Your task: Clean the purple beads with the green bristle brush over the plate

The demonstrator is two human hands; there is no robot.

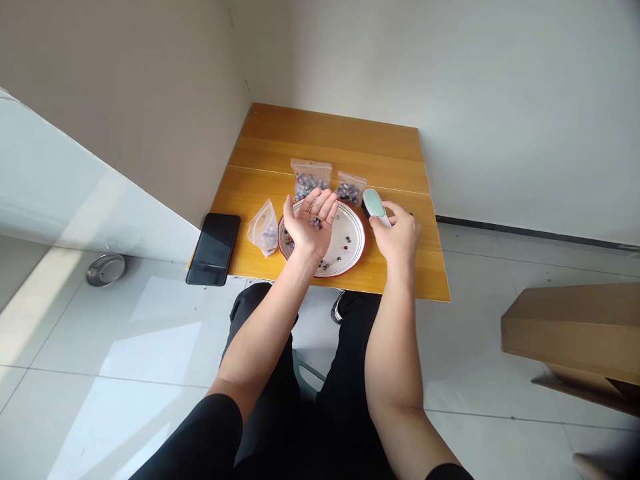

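My left hand [311,223] is held palm up over a white plate [353,235] with a red rim, fingers spread, with a few small dark beads lying in the palm. More beads lie scattered on the plate. My right hand [400,233] is closed around a small pale green and white device [374,204] just right of the plate. Three clear plastic bags of beads lie around the plate: one at its left [265,229] and two behind it [311,179] [351,187].
A black phone [214,248] lies at the left front corner of the small wooden table [330,143], overhanging its edge. A metal bowl [105,269] sits on the tiled floor at the left. A cardboard box [575,333] stands at the right.
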